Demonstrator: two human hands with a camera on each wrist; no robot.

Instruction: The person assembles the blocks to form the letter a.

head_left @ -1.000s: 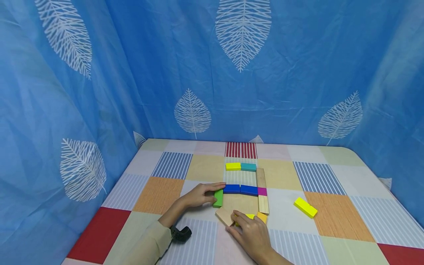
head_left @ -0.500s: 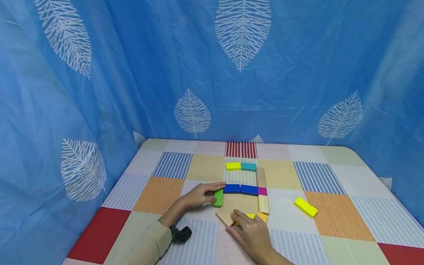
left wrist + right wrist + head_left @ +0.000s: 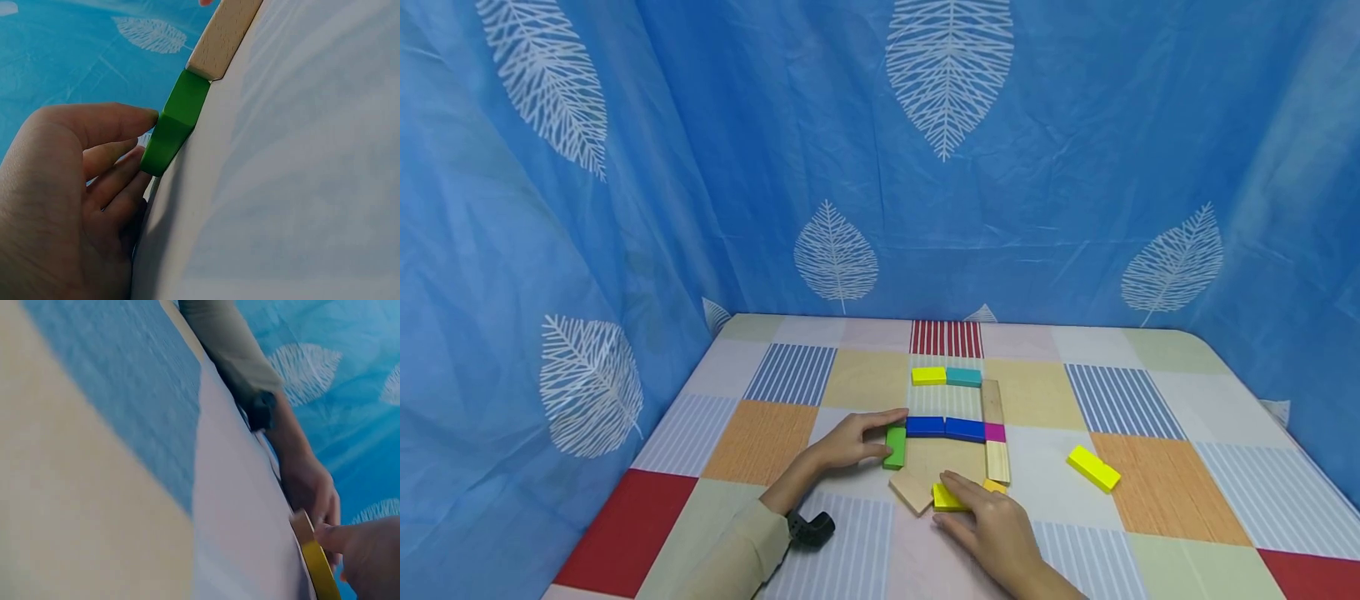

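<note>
In the head view my left hand (image 3: 850,440) reaches in from the left, its thumb against a green block (image 3: 895,447) and its index finger extended past the far end. The left wrist view shows the thumb touching that green block (image 3: 178,109), other fingers partly hidden behind it. My right hand (image 3: 996,525) is over the near row, index finger and thumb on either side of a yellow block (image 3: 947,498). It partly covers an orange block (image 3: 994,486). A plain wooden block (image 3: 912,491) lies slanted between the green and yellow ones.
Two blue blocks (image 3: 925,427) run across the middle to a magenta block (image 3: 995,432). Plain wooden blocks (image 3: 992,402) form the right side. A yellow block (image 3: 928,376) and a teal block (image 3: 964,377) lie farther back. More yellow (image 3: 1093,469) lies apart at right.
My right hand has slid right, off the plain wooden block's corner, uncovering the yellow block's left end. My left index finger has lifted slightly; the blocks look unmoved.
</note>
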